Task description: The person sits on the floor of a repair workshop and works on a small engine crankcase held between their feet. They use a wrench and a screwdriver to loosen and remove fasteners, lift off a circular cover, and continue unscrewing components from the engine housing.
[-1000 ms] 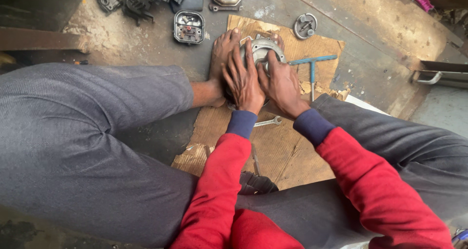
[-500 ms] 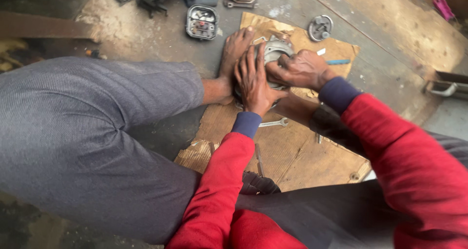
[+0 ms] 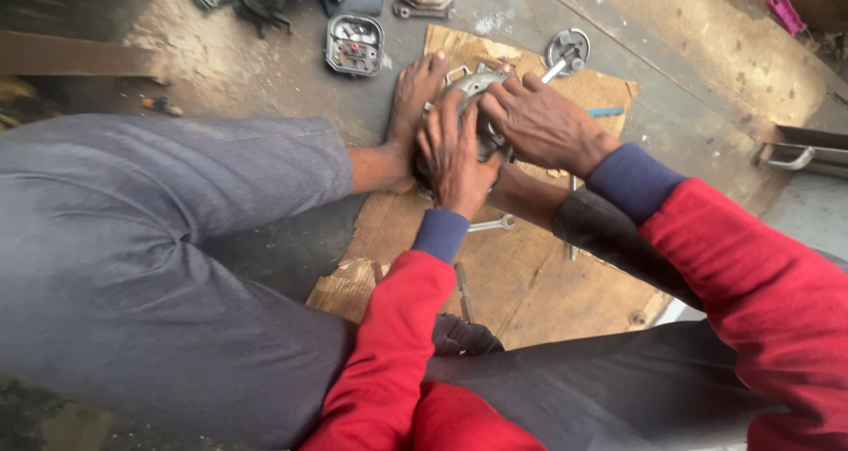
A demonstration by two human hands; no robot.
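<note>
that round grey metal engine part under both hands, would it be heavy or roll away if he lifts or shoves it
The metal part looks like a thick cast housing, so probably heavy for its size and stiff. Its rounded shape might let it rock or roll; the left hand, right hand and a bare foot all press against it. It sits on cardboard, which likely limits sliding.

The scene is lit by soft, even daylight; shadows are faint, no glare is seen, slight blur is noted on the near sleeves
</note>
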